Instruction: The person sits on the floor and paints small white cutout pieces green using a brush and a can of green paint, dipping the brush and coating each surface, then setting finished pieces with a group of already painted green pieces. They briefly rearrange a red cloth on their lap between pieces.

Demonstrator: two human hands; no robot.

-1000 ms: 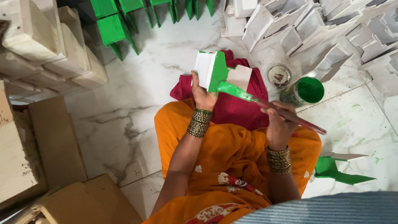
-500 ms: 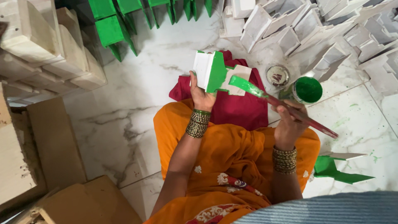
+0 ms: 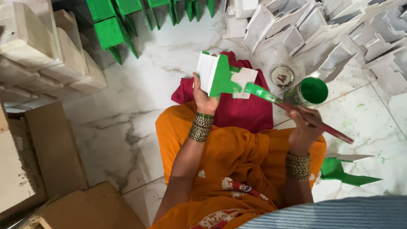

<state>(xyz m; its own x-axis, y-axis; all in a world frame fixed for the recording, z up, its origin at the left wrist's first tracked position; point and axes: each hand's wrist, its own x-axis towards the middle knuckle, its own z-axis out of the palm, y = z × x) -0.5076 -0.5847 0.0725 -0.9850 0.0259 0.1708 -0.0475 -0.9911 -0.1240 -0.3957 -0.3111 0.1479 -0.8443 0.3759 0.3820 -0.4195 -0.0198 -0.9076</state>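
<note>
The left hand [image 3: 205,98] is clamped around a half-painted white and green wooden piece [image 3: 220,76], holding it up over a red cloth [image 3: 237,110]. The right hand [image 3: 304,129] is closed on a paintbrush [image 3: 296,111], whose green bristles touch the piece just beside the left fingers. An open can of green paint [image 3: 311,91] stands just beyond the right hand.

Single head camera, worn on person's head, faces steeply down onto lap and marble floor [image 3: 127,127]. Close range, both hands inside frame. No second view.
</note>
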